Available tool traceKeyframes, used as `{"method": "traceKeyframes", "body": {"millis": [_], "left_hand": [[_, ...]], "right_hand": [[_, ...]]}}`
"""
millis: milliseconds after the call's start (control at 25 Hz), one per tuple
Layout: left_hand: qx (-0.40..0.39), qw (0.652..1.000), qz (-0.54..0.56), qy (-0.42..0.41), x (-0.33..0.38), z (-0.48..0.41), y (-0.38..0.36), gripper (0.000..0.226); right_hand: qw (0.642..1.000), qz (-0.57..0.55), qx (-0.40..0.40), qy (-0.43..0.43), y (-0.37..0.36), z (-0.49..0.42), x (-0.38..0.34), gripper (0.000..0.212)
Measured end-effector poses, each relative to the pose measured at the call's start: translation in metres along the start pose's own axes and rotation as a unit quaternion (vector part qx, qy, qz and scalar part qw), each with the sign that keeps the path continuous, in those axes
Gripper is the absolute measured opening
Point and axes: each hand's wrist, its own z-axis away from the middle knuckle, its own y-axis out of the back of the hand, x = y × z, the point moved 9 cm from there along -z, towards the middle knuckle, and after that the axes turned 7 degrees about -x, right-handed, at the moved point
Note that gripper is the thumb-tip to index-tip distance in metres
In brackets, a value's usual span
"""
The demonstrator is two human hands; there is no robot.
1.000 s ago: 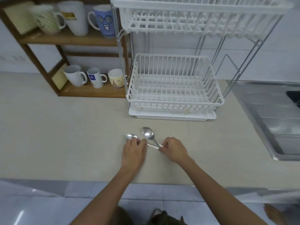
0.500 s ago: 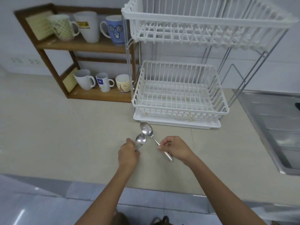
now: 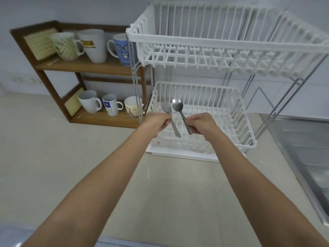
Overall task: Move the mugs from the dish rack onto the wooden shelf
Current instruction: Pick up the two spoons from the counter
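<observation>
The white two-tier dish rack (image 3: 246,138) holds no mugs in either basket. On the wooden shelf (image 3: 99,65) the top board carries a patterned mug (image 3: 65,46), a tall white mug (image 3: 93,45) and a blue face mug (image 3: 122,49). The lower board carries a white mug (image 3: 89,101), a small blue-label mug (image 3: 110,104) and a cream mug (image 3: 132,106). My left hand (image 3: 157,122) grips one metal spoon (image 3: 167,109), and my right hand (image 3: 201,123) grips another spoon (image 3: 178,105). Both spoons are raised in front of the lower basket.
A beige countertop (image 3: 53,157) stretches below my arms. A steel sink drainboard (image 3: 306,157) lies at the right edge. The rack stands on a white drip tray (image 3: 178,155), close against the shelf's right post.
Both hands lifted the two spoons off the countertop and raised them toward the lower rack basket. The view moved closer to the rack.
</observation>
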Motion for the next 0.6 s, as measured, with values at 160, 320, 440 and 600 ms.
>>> {"method": "traceKeyframes", "body": {"millis": [160,320,440,600], "left_hand": [[0.048,0.997,-0.001,0.052,-0.029,-0.059,-0.009,0.008],[0.07,0.996,-0.01,0.062,-0.049,-0.084,-0.009,0.026],[0.066,0.996,-0.024,0.062,-0.049,-0.091,-0.009,0.033],[0.08,0.993,-0.057,0.062,-0.052,-0.098,-0.004,0.032]], "right_hand": [[0.994,0.084,0.016,-0.068,-0.002,-0.037,0.033,0.02],[0.99,0.096,0.03,-0.099,0.002,-0.051,0.052,0.021],[0.99,0.109,0.018,-0.09,-0.004,-0.056,0.05,0.022],[0.987,0.144,0.02,-0.074,-0.005,-0.059,0.05,0.024]]}}
